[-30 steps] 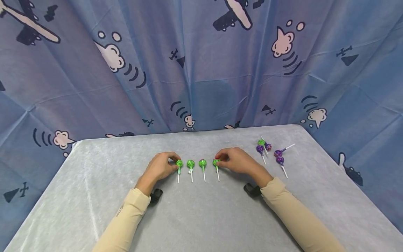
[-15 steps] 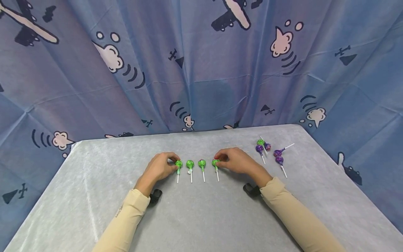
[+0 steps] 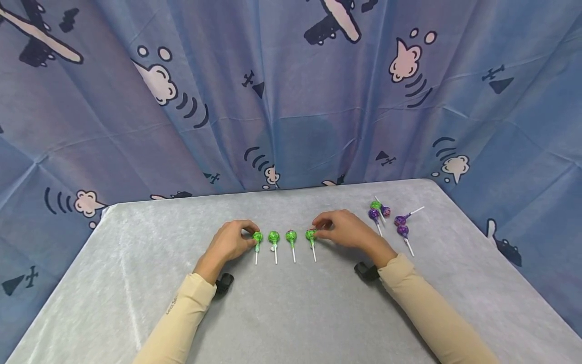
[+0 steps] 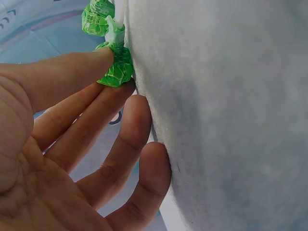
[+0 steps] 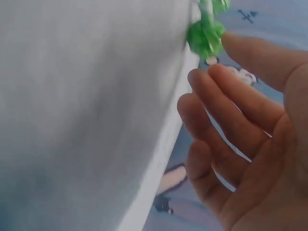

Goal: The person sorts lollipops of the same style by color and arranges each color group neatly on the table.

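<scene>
currently, four green-wrapped lollipops form a row across the middle of the table point(image 3: 273, 313), heads toward the curtain point(image 3: 291, 101), sticks toward the person. order from the left: leftmost green lollipop point(image 3: 257, 236), second green lollipop point(image 3: 274, 236), third green lollipop point(image 3: 291, 236), rightmost green lollipop point(image 3: 310, 235). all four stand apart from one another; the gap before the last looks slightly wider.

hands: left hand point(image 3: 229, 240) pinches the head of the leftmost green lollipop between thumb and fingertip, its other fingers loosely bent. right hand point(image 3: 343, 230) is at the rightmost green lollipop, fingers spread and relaxed, thumb tip at the wrapper (touching or just beside it, cannot tell; the right wrist view is blurred), with no grip round it.

progress, judged from the layout: the green row looks laid out and near finished, perhaps wanting only a little straightening at its ends. outside it, at the far right of the table, five lollipops lie at mixed angles: one loose green lollipop point(image 3: 375, 205) close among two purple lollipops point(image 3: 374, 214), with two more purple ones point(image 3: 402, 230) just beside. none of these five is lined up; if they belong to the same arranging, that part remains undone.
</scene>
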The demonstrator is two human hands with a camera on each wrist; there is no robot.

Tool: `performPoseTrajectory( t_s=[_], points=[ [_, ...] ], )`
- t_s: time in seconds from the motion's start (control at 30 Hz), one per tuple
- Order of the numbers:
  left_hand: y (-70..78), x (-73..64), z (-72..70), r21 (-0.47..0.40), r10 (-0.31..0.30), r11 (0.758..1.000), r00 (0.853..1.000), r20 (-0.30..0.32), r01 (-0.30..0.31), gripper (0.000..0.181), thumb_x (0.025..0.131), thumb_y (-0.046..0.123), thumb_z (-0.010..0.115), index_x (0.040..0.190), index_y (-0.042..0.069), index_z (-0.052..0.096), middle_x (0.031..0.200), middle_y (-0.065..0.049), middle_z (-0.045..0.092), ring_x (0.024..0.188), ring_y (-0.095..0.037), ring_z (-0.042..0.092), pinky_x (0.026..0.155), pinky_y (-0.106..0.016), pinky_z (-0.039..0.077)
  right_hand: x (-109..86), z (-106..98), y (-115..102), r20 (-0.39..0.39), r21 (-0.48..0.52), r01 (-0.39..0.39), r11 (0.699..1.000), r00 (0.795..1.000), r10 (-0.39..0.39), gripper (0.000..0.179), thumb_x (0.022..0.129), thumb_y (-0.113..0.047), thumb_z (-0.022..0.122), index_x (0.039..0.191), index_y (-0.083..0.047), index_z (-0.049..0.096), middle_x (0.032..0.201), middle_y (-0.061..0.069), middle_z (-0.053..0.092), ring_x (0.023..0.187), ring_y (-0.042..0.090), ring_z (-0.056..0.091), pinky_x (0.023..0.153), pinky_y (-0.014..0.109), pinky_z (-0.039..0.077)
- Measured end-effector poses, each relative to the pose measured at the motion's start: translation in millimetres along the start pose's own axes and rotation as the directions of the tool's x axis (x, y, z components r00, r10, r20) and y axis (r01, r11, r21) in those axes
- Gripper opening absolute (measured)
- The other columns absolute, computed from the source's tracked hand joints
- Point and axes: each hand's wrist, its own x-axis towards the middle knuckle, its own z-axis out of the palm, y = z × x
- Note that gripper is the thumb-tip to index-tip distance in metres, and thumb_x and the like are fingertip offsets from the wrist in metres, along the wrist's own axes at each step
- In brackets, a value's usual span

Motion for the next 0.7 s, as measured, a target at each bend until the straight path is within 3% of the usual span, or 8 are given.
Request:
performPoseTrajectory(
  t_s=[0.2, 0.4, 0.7],
  points=[
    [-0.8, -0.4, -0.1, -0.004, -0.007, 1.0, 1.0, 0.006, 0.007, 0.023, 0.086, 0.02, 0.076, 0.109, 0.02, 0.074, 0.112, 0.0, 0.074, 0.098, -0.021, 0.068, 0.088, -0.043, 0.052, -6.8, -25.4, 14.8, -0.059, 0.011, -0.032, 0.999, 0.998, 0.033, 0.035, 0.095, -0.029, 0.068, 0.124, -0.01, 0.069, 0.115, 0.005, 0.073, 0.102, 0.022, 0.066, 0.082, 0.04, 0.053],
    [-1.2, 0.4, -0.3, -0.003, -0.012, 1.0, 1.0, 0.007, 0.012, 0.022, 0.087, 0.019, 0.076, 0.109, 0.02, 0.074, 0.113, 0.001, 0.074, 0.098, -0.021, 0.068, 0.088, -0.043, 0.052, -15.1, -52.9, 42.0, -0.127, 0.033, -0.108, 0.994, 0.986, 0.111, 0.037, 0.096, -0.029, 0.066, 0.127, -0.009, 0.067, 0.123, 0.01, 0.07, 0.11, 0.028, 0.064, 0.091, 0.048, 0.05],
    [-0.3, 0.9, 0.0, -0.018, -0.028, 0.999, 1.0, 0.014, 0.028, 0.022, 0.087, 0.021, 0.076, 0.109, 0.021, 0.074, 0.113, 0.001, 0.073, 0.1, -0.02, 0.067, 0.09, -0.043, 0.052, -25.8, -73.3, 75.8, -0.116, 0.07, -0.272, 0.96, 0.953, 0.279, 0.045, 0.098, -0.036, 0.062, 0.135, -0.01, 0.06, 0.132, 0.016, 0.063, 0.119, 0.034, 0.058, 0.097, 0.055, 0.048]
  ],
)
